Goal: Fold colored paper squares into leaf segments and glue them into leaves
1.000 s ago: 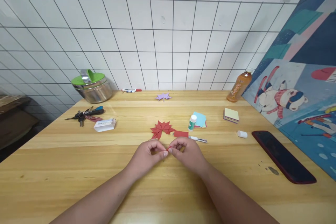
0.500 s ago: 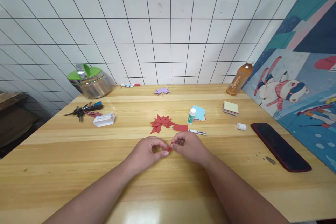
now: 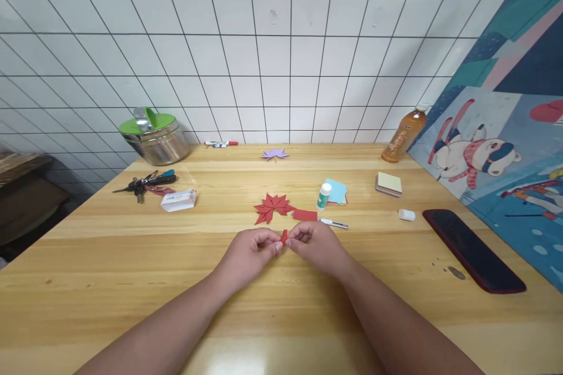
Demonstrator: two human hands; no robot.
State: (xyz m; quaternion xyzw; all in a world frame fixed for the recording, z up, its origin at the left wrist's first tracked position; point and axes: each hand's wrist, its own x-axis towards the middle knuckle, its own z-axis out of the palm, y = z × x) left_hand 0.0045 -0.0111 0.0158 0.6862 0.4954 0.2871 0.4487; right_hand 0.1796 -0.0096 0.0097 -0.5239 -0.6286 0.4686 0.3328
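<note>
Small folded red paper piece, narrow, partly hidden by fingertips, at centre above the pale wooden counter; left hand and right hand both pinch it, thumb against fingers. Round steel pot, green lid on, contents hidden. Clear plastic bottle, white cap, amber liquid inside. Pointed red folded-paper leaf shape lies just beyond hands; flat red paper rectangle beside it; white-and-green glue stick upright near light-blue paper squares.
</note>
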